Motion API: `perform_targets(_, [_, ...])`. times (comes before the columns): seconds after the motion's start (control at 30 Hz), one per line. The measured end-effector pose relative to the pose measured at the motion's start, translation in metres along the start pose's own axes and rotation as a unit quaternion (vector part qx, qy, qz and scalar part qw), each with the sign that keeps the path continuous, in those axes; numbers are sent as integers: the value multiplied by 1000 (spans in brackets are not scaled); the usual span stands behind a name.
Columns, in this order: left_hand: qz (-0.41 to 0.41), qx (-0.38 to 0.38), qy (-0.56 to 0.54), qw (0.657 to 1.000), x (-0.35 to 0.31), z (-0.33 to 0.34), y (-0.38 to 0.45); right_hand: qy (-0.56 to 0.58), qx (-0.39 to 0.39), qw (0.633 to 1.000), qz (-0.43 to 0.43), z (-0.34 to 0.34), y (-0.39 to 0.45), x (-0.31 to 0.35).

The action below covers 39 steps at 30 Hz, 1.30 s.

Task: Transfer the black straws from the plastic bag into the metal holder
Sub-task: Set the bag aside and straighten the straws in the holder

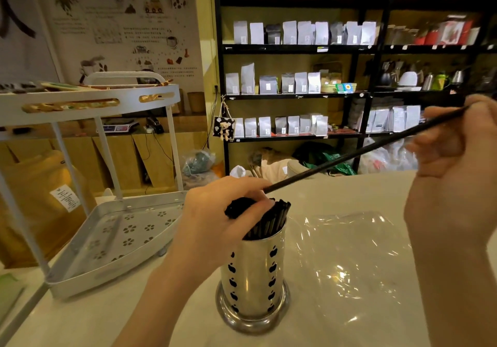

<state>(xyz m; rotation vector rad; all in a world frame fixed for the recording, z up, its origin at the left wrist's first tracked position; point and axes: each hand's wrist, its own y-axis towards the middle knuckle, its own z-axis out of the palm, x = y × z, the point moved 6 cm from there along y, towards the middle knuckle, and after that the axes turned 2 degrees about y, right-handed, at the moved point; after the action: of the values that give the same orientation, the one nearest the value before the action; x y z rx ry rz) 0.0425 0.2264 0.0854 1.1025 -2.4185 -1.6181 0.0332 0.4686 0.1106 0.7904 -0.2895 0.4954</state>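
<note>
A shiny metal holder [252,274] with apple-shaped cut-outs stands on the pale table, packed with a bundle of black straws [269,221]. My left hand [215,220] rests over the straw tops, fingers closed around them. My right hand [451,158] is raised at the right and pinches one long black straw [357,151] by its upper end. That straw slants down to the left, its lower tip by my left fingers. The clear plastic bag [349,255] lies flat and crumpled on the table right of the holder.
A white two-tier metal rack [113,236] stands on the table's left side, close to my left arm. Black shelves [357,48] with pouches and kettles line the back wall. Bags lie on the floor beyond the table's far edge.
</note>
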Motion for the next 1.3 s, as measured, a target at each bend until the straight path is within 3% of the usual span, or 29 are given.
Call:
perform_targets(0.1, [-13, -57, -72, 996, -1, -13, 1, 29, -28, 997, 63, 1, -4, -13])
perform_targets(0.3, [-21, -67, -102, 992, -3, -29, 1, 22, -38, 978, 205, 10, -27, -66])
perform_targets(0.47, [-43, -196, -130, 971, 6, -43, -4, -5, -33, 960, 279, 12, -43, -94])
perform_targets(0.57, [-62, -288, -134, 946, 12, -53, -8, -86, 32, 946, 311, 17, -51, -101])
perform_targets(0.67, [-56, -359, -131, 923, 14, -68, -10, -194, 167, 912, 321, 29, -56, -104])
perform_targets(0.8, [-45, -406, -160, 898, 18, -88, -15, -309, 317, 867, 231, 41, -59, -97])
perform_targets(0.93, [-53, -371, -151, 915, 22, -94, -14, -319, 402, 837, 191, 44, -53, -84])
perform_targets(1.1, [-62, -251, -76, 963, 17, -69, -4, -338, 511, 774, 158, 45, -53, -69])
perform_targets(1.3, [-91, -92, -19, 991, 24, -26, 0, -380, 548, 737, 113, 47, -60, -67])
